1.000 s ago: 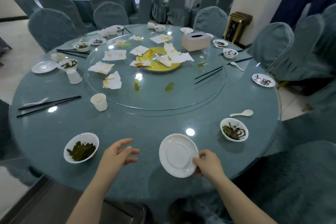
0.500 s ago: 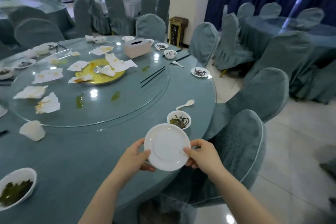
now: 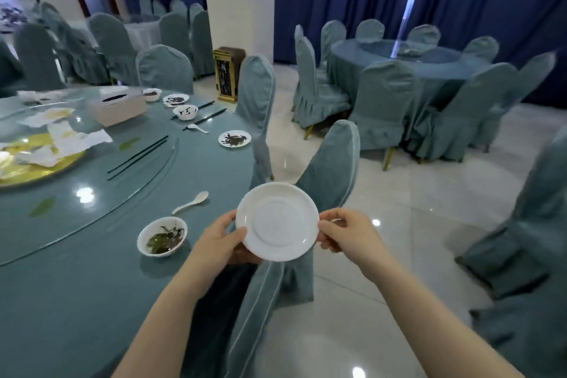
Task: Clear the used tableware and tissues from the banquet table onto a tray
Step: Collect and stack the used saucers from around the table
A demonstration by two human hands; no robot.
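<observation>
The white plate (image 3: 277,221) is held face up between both hands. The left hand (image 3: 221,242) pinches its left rim and the right hand (image 3: 346,233) pinches the opposite rim. It hangs just past the edge of the table (image 3: 92,270), which lies leftward of the left hand. No tray is in view, so I cannot tell where the plate is headed.

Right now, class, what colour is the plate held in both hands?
Plain white, with no pattern: the plate, seen best in the head view.

Glossy white ceramic plate (image 3: 277,221), cloth-covered chairs (image 3: 331,169)
</observation>
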